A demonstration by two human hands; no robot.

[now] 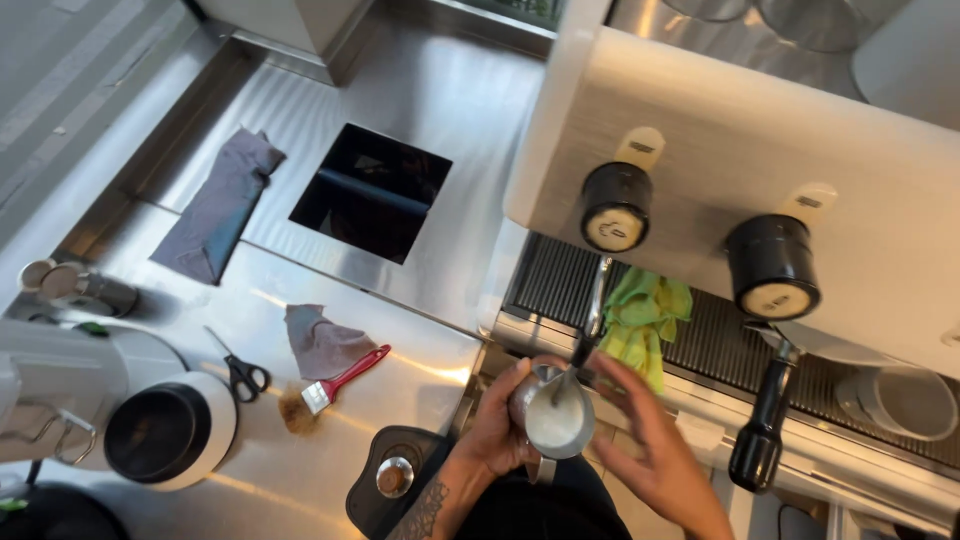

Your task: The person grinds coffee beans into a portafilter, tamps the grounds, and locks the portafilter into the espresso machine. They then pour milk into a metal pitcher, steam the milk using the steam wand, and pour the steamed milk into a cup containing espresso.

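At the far left edge of the steel counter stands a pale grinder body with a round black-centred white hopper lid near its base. Just right of it lie black-handled scissors. Farther off, a long folded grey cloth rests on the counter, and right of that is a square black knock-out opening with 1 bar across it. Nearer, a small crumpled grey cloth lies touching a red-handled brush. Near the bottom edge sits a black tamping mat with a round metal tamper on it.

The left hand is wrapped around the near-left side of a shiny steel milk pitcher, fingers curled closed on its wall; white milk shows inside. A thin steel steam wand slants down from the machine with its tip in the pitcher. The right hand is beside the pitcher's right wall with fingers spread and extended; whether they touch it I cannot tell.

Behind the pitcher a green-yellow cloth lies on the ribbed drip tray. Above are 2 round black knobs on the white espresso machine. At right a black portafilter handle hangs down, and a grey cup sits far right.
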